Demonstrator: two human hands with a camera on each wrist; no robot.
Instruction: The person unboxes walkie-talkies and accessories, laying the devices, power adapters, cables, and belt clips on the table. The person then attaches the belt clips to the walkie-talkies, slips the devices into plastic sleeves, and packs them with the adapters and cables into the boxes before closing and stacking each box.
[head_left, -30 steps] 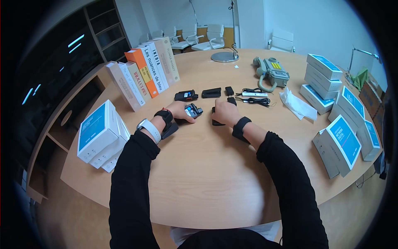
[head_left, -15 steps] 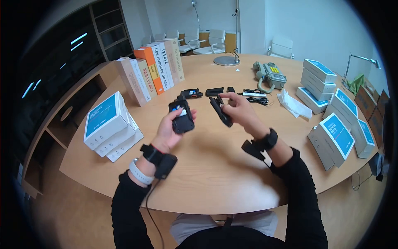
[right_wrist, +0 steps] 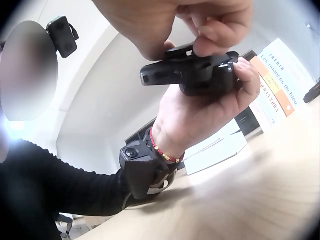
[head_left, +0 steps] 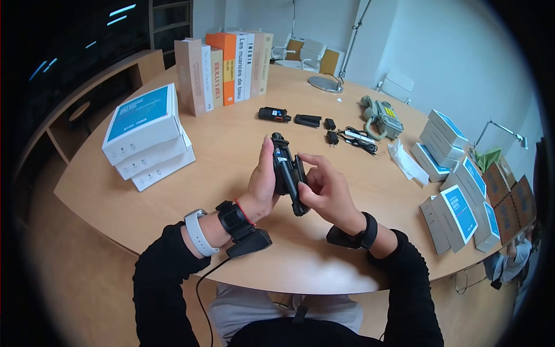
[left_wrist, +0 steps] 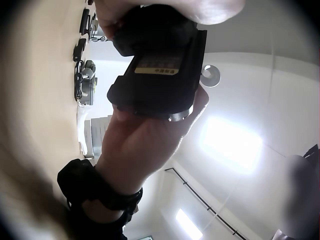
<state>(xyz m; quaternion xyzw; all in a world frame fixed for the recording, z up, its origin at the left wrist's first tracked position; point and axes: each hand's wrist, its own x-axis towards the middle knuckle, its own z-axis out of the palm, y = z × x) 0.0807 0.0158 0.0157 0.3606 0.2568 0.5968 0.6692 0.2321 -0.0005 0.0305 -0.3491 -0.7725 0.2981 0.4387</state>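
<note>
My left hand (head_left: 261,186) grips a black handheld radio (head_left: 281,165) with a small lit screen, holding it up above the table. In the left wrist view the radio (left_wrist: 150,92) shows a pale gold label in a recess. Close against its side, my right hand (head_left: 330,194) pinches a flat black piece (head_left: 300,172) between thumb and fingers. In the right wrist view both hands meet at the radio (right_wrist: 205,77), and my left hand (right_wrist: 200,115) cups it from below. Fingers hide part of where the two pieces meet.
Beyond the hands lie a second radio (head_left: 274,114), a black block (head_left: 307,120), small adapters (head_left: 330,124) and coiled cables (head_left: 359,140). White-and-blue boxes stand at left (head_left: 141,136) and right (head_left: 450,217). Books (head_left: 228,66), a lamp base (head_left: 325,84) and a telephone (head_left: 381,115) stand farther back.
Both hands rose from the table with the radio and the flat black piece, then came together in front of the body. The radio has turned, and the piece now sits against it.
</note>
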